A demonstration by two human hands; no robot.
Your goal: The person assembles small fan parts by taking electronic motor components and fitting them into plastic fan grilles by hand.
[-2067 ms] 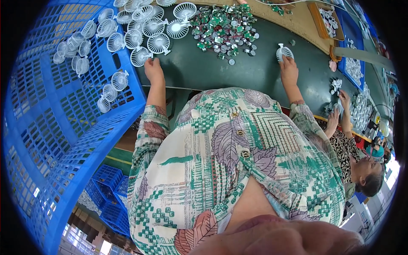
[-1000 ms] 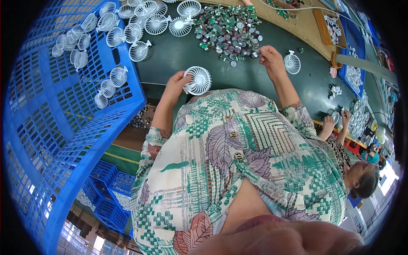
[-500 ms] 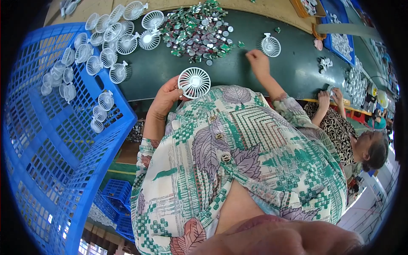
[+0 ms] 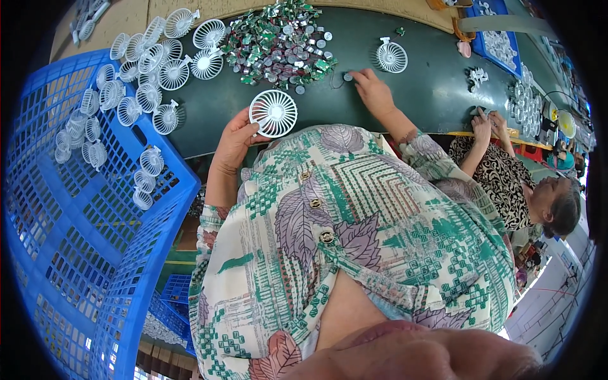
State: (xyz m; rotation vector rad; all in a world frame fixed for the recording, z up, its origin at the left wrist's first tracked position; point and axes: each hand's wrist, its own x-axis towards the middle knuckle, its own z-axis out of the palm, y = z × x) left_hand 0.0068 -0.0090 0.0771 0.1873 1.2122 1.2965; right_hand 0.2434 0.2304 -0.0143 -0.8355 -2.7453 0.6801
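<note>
My left hand [image 4: 235,140] holds a round white fan grille [image 4: 273,114] by its lower left edge, just off the near edge of the table. The fingers of my right hand [image 4: 375,95] pinch a small silver disc-shaped motor [image 4: 348,76] with thin wires trailing to its left. Between and beyond my hands lies a pile of small motors with green circuit boards [image 4: 278,44]. Another white fan grille [image 4: 392,57] with a short stem rests on the table, beyond my right hand.
Many white grilles [image 4: 152,58] are heaped at the far left, some inside a large blue plastic crate [image 4: 136,152]. A blue tray [image 4: 497,44] of small white parts stands far right. At right, a co-worker's hands [image 4: 484,130] work beside more grilles [image 4: 524,104] on the dark green table [image 4: 437,82].
My right hand has drawn a small wired motor into its fingertips near the pile. The whole view has shifted slightly; my left hand keeps holding the grille.
</note>
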